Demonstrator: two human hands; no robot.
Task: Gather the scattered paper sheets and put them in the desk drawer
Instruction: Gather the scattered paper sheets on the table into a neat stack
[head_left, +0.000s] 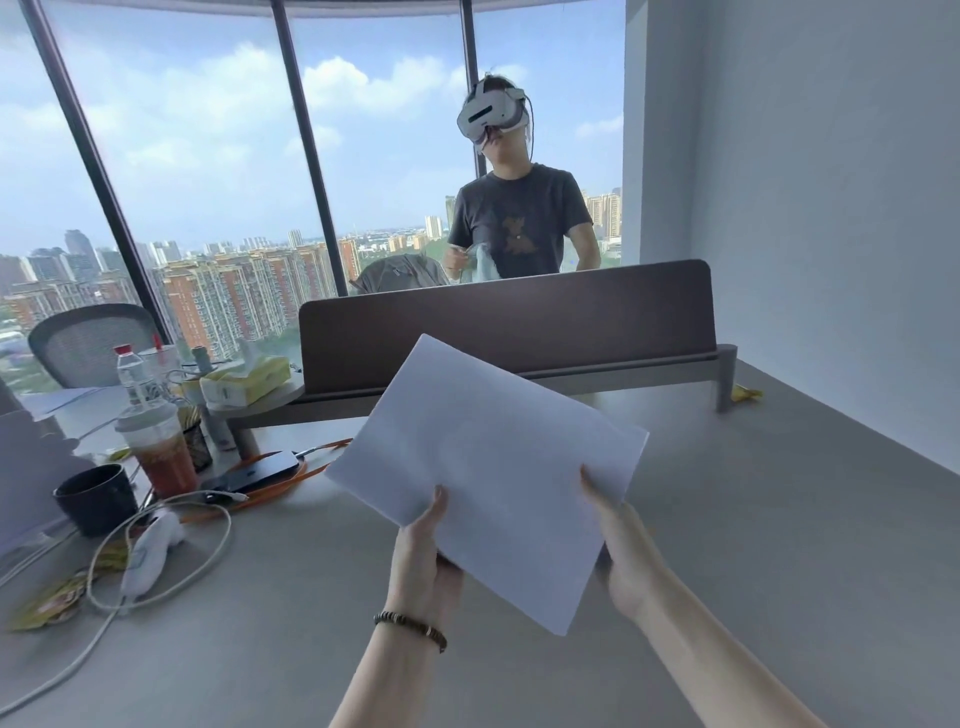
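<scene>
Each grip pinches the paper sheets (493, 467): left hand (423, 561), right hand (621, 551), arms outstretched above the desk (779, 519).

both forearms are bare — no sleeves in view. the left hand (423, 558) wears a bracelet (410, 627) of small dark beads at the wrist — the right hand (626, 551) wears nothing.

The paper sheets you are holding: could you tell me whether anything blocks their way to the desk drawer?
Cannot tell: no drawer is in view. Both the left hand and right hand hold the paper sheets above bare desk.
</scene>
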